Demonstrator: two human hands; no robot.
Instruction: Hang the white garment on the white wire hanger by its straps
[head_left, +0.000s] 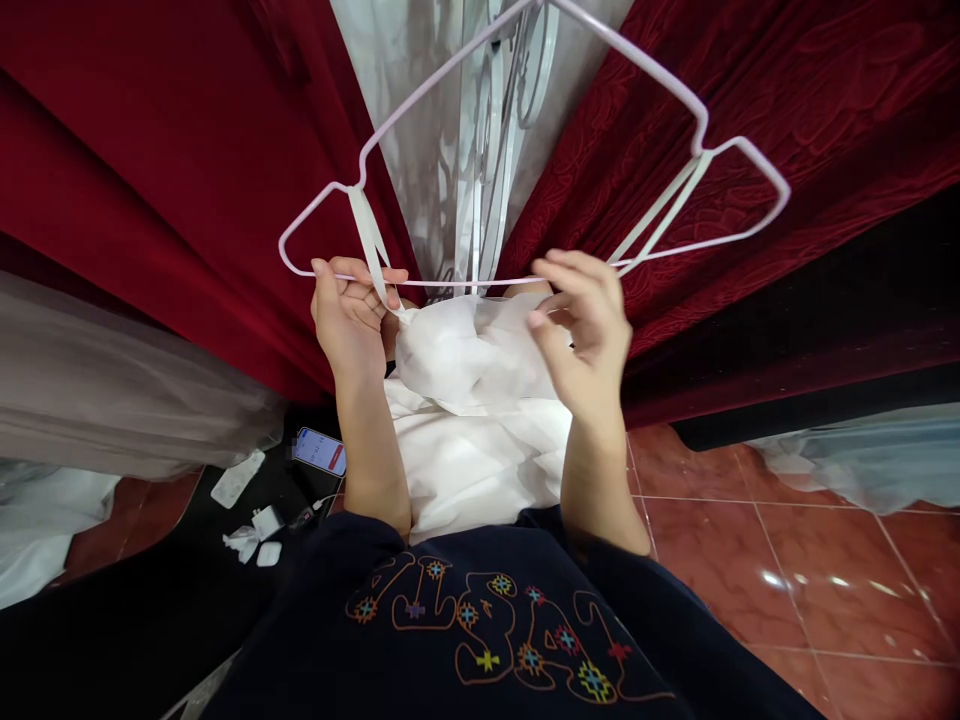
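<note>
A pale pink hanger (442, 68) spans the upper middle, with thin white straps (369, 240) looped over its two notches. Below its bottom bar, a white garment (480, 440) lies bunched against my body. My left hand (352, 300) pinches the hanger's lower bar at its left part, beside the left strap. On the other side, my right hand (585, 320) is raised over the garment near the bar and the right strap, its fingers curved and apart with nothing seen between them.
Red curtains (187, 150) hang on both sides, with a white metal frame (480, 180) between them. At lower left, a black surface holds a phone (321, 451), a white charger (267, 522) and small white items. Red floor tiles (720, 540) show at right.
</note>
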